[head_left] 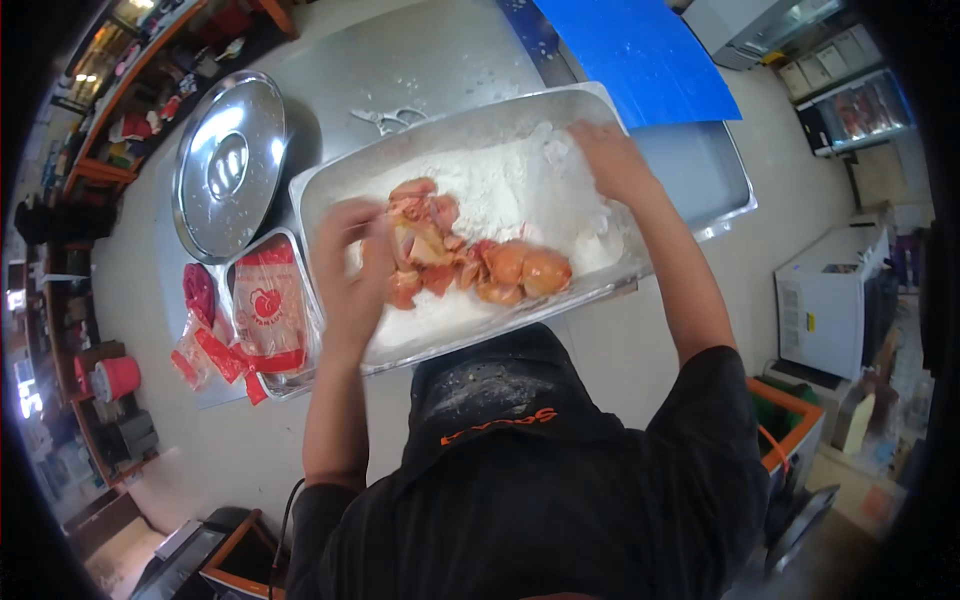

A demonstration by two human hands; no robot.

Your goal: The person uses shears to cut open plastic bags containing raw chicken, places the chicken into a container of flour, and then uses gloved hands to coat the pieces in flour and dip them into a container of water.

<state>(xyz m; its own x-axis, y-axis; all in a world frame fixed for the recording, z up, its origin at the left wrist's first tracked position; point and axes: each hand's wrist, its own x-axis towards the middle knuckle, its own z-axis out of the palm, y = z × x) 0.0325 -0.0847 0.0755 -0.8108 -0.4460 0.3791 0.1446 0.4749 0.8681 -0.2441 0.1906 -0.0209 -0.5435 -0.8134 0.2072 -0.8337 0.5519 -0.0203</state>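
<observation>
Raw chicken pieces lie on white flour in a large rectangular metal tray. Several rounder orange-skinned pieces sit nearer the tray's front edge. My left hand hovers over the tray's left side, beside the chicken; its curled fingers are smeared by motion, and whether they hold anything does not show. At the tray's far right my right hand is closed on a clear plastic bag, which hangs down over the flour, dusted white. What is inside the bag cannot be made out.
A round metal lid leans left of the tray. Below it, a small metal tray bears a red-printed plastic bag. Scissors lie behind the flour tray. A blue board covers part of another metal tray at the right.
</observation>
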